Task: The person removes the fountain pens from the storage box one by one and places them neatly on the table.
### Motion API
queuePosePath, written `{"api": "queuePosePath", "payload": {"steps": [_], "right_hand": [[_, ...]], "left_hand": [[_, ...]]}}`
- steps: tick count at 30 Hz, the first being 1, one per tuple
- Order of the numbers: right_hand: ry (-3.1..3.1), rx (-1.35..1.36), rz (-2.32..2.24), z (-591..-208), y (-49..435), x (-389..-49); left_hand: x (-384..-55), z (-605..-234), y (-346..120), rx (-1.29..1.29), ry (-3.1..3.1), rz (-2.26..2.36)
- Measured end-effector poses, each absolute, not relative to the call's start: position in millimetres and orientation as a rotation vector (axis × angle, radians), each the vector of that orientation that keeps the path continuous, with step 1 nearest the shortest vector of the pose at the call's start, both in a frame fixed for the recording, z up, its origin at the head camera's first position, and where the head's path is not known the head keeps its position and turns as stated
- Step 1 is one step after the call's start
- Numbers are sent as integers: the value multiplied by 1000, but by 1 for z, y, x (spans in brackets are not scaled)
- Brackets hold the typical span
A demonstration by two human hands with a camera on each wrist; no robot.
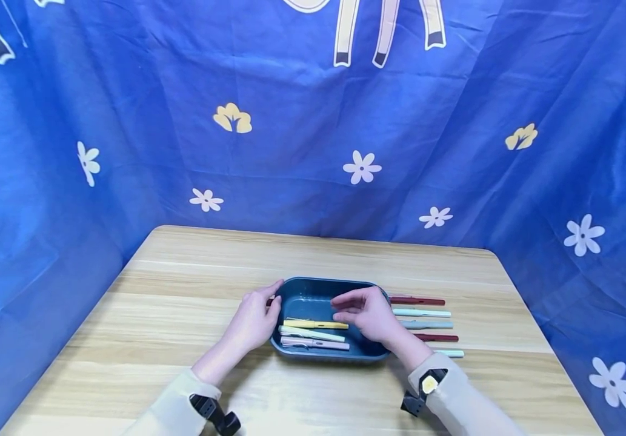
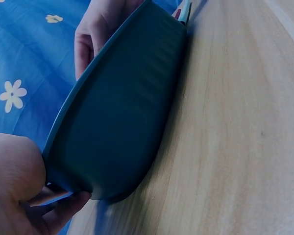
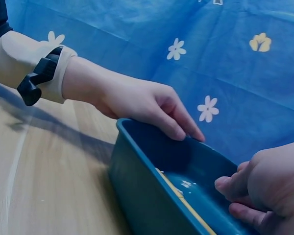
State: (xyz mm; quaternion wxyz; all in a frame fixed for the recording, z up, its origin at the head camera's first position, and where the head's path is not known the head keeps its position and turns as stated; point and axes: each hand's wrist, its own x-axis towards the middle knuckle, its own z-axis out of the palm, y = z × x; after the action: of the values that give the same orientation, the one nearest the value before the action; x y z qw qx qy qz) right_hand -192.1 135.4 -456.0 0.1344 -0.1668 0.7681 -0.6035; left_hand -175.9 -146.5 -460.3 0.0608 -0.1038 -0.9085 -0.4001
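Note:
A dark teal tray [image 1: 313, 284] with rounded corners sits on the table. Inside it, towards the near left, lie a yellow pen [image 1: 318, 324], a pale green pen [image 1: 313, 334] and a lilac pen [image 1: 315, 344]. My left hand [image 1: 253, 318] grips the tray's left end, its thumb at the rim and fingertips touching the outer wall in the left wrist view. Over the right part of the tray is my right hand [image 1: 367, 315], fingers loosely bent and thumb apart; I see nothing held. It partly hides the tray's right end.
Several pens lie in a column right of the tray, including a dark red pen [image 1: 416, 300], a grey-blue pen [image 1: 427, 324] and a mint pen [image 1: 449, 353]; their left ends are partly hidden. A blue patterned cloth [image 1: 302, 121] hangs behind the wooden table [image 1: 193, 260].

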Motion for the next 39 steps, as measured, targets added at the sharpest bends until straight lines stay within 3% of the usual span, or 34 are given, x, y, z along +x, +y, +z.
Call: {"api": "queuePosePath", "payload": {"steps": [39], "right_hand": [[2421,-580,-1409,-469,105,-203]], "left_hand": [[-176,-459,-147,-306,-2740,-1228]]}}
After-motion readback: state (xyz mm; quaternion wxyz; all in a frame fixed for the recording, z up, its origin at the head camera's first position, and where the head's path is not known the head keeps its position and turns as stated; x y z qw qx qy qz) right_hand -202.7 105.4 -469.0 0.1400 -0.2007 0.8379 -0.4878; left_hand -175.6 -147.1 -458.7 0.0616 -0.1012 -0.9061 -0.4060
